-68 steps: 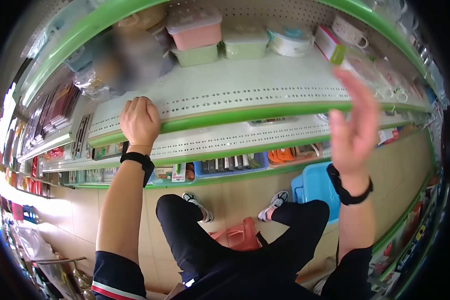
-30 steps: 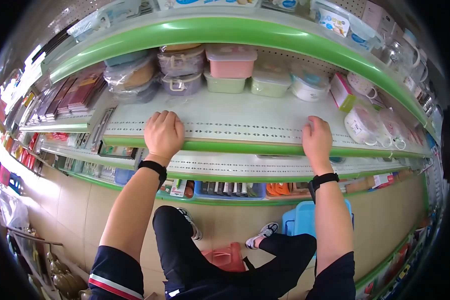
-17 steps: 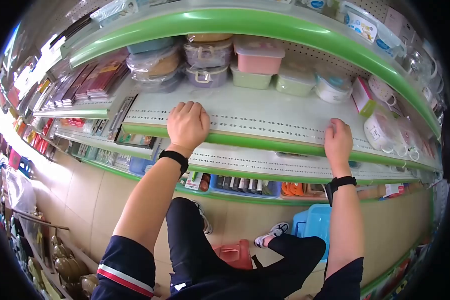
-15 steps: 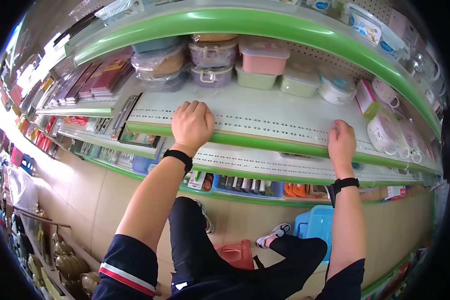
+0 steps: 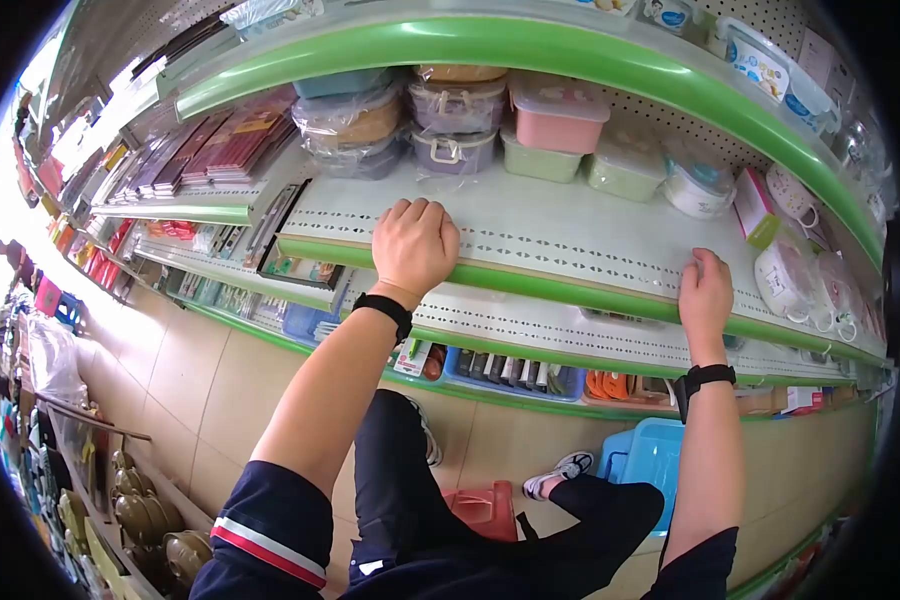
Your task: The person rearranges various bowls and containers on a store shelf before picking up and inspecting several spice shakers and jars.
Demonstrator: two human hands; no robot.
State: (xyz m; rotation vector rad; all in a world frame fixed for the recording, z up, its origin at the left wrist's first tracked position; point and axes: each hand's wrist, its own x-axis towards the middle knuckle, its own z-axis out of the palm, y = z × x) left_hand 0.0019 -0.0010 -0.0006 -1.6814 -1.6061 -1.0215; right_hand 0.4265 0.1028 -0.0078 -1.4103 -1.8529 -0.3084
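Observation:
My left hand [image 5: 415, 245] rests at the front edge of a white shelf board [image 5: 560, 225], back of the hand up and fingers curled closed. Farther right, my right hand [image 5: 706, 290] is closed over the same edge, above its green front strip [image 5: 570, 283]. What lies under the fingers of either hand is hidden. Behind them, toward the back of the board, stand a pink lidded box [image 5: 560, 118], purple containers with handles [image 5: 454, 152], pale green boxes [image 5: 540, 157] and a white round container with a blue lid [image 5: 697, 188].
Wrapped white cups [image 5: 785, 275] stand at the board's right end. Dark red notebooks [image 5: 232, 147] lie on the left shelf. A green-edged shelf [image 5: 450, 45] overhangs from above. Below are bins of goods [image 5: 515, 372], a blue plastic stool [image 5: 650, 460] and a red plastic item [image 5: 485, 508].
The whole view has shifted, so shelf and hands appear slightly farther right. Both hands keep their places on the shelf edge.

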